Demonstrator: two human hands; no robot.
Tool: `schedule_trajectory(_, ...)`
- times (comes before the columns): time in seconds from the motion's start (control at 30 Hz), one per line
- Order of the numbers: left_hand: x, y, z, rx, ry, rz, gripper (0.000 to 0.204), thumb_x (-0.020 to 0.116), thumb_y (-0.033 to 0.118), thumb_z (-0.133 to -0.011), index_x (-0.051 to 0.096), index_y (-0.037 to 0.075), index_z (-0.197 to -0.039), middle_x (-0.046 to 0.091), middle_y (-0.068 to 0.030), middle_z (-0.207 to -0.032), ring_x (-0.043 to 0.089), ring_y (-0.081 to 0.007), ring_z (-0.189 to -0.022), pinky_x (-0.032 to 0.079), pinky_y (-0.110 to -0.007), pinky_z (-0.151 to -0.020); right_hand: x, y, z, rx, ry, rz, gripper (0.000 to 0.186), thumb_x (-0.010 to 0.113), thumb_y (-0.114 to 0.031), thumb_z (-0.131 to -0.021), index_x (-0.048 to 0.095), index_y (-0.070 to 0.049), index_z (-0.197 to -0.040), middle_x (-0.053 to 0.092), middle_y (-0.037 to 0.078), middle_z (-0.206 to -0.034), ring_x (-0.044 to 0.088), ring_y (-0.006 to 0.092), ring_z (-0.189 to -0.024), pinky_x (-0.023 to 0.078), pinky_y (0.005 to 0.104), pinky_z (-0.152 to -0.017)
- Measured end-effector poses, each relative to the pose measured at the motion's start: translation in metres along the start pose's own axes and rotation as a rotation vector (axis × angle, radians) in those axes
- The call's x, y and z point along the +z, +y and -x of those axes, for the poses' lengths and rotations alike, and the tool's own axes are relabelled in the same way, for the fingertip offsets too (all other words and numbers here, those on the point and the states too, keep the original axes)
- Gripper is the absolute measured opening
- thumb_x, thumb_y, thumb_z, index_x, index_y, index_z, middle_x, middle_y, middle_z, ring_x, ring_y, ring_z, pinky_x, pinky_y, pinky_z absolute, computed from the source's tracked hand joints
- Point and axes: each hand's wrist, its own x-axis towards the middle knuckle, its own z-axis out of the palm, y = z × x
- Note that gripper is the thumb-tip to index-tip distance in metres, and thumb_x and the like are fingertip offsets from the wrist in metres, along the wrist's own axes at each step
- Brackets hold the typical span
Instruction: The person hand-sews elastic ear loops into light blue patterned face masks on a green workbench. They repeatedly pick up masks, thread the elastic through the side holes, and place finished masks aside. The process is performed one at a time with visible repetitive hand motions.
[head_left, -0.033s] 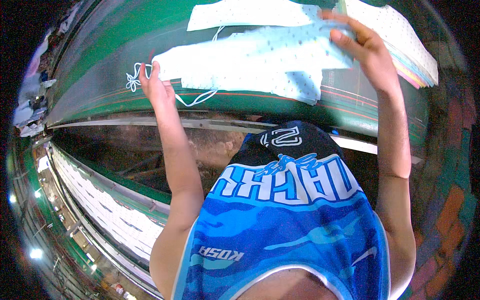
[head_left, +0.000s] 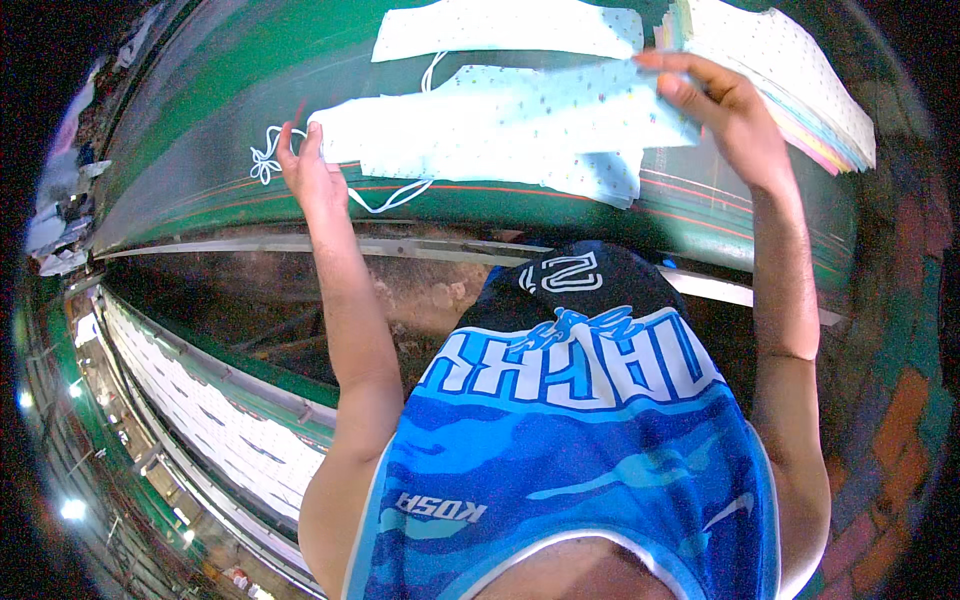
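Note:
A long white fabric piece (head_left: 420,130) with small printed dots lies between my hands, over other white pieces (head_left: 590,185). My left hand (head_left: 316,172) pinches its left end, beside looped white cords (head_left: 265,155). At the right end, my right hand (head_left: 730,120) grips the fabric between thumb and fingers. More white cord (head_left: 393,203) loops out below the pieces, all on a green work surface (head_left: 200,200).
Another white piece (head_left: 500,28) lies at the back. A stack of printed pieces with multicoloured edges (head_left: 775,75) sits at the back right. Fabric scraps (head_left: 60,220) are at the far left. A long surface bearing white material (head_left: 220,400) runs along the lower left.
My right hand has shifted slightly downward with its end of the fabric piece. My left hand has barely moved.

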Motion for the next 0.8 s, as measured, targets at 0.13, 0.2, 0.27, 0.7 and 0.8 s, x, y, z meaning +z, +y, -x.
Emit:
schedule_trajectory(0.13,-0.012,-0.014,-0.026,0.048,-0.103,-0.243,0.033,0.073,0.007,-0.1,0.068,0.003,-0.132,0.07,-0.0107,-0.127,0.068,-0.0171,-0.109,0.055,-0.028,-0.093,0.011,0.018,0.011,0.223,-0.074,0.092,0.033,0.068,-0.023,-0.105,0.072,-0.005,-0.132,0.076,0.008,-0.121,0.066,0.0136,-0.11,0.052,0.0322,-0.101)
schedule_trajectory(0.2,-0.009,-0.012,-0.034,0.105,-0.122,-0.303,0.028,0.074,0.01,-0.1,0.072,0.003,-0.128,0.071,-0.0096,-0.125,0.068,-0.0167,-0.11,0.054,-0.028,-0.093,0.012,0.033,0.017,0.151,-0.016,0.104,0.038,0.071,-0.021,-0.103,0.069,-0.008,-0.138,0.076,0.009,-0.123,0.066,0.0146,-0.11,0.052,0.0332,-0.101)
schedule_trajectory(0.27,-0.008,-0.01,-0.03,0.072,-0.108,-0.355,0.026,0.075,0.012,-0.1,0.074,0.004,-0.124,0.073,-0.0083,-0.125,0.068,-0.016,-0.11,0.054,-0.029,-0.094,0.015,0.039,0.024,0.147,0.062,0.088,0.042,0.073,-0.022,-0.102,0.067,-0.01,-0.142,0.075,0.009,-0.125,0.066,0.0156,-0.112,0.053,0.0344,-0.101)
schedule_trajectory(0.7,-0.057,-0.066,-0.022,-0.108,-0.314,-0.747,0.038,0.075,0.008,-0.099,0.071,0.004,-0.137,0.076,-0.0055,-0.118,0.067,-0.0111,-0.104,0.052,-0.027,-0.092,0.066,0.147,0.055,0.295,0.004,-0.052,0.062,0.075,-0.017,-0.099,0.054,-0.015,-0.156,0.069,0.012,-0.138,0.065,0.017,-0.094,0.056,0.0352,-0.088)
schedule_trajectory(0.8,-0.059,-0.066,-0.026,-0.052,-0.3,-0.894,0.039,0.075,0.008,-0.099,0.071,0.004,-0.137,0.076,-0.0081,-0.121,0.069,-0.0126,-0.105,0.053,-0.028,-0.094,0.081,0.157,0.058,0.166,0.03,0.166,0.062,0.075,-0.017,-0.099,0.053,-0.015,-0.157,0.069,0.013,-0.137,0.064,0.0148,-0.087,0.057,0.034,-0.084)
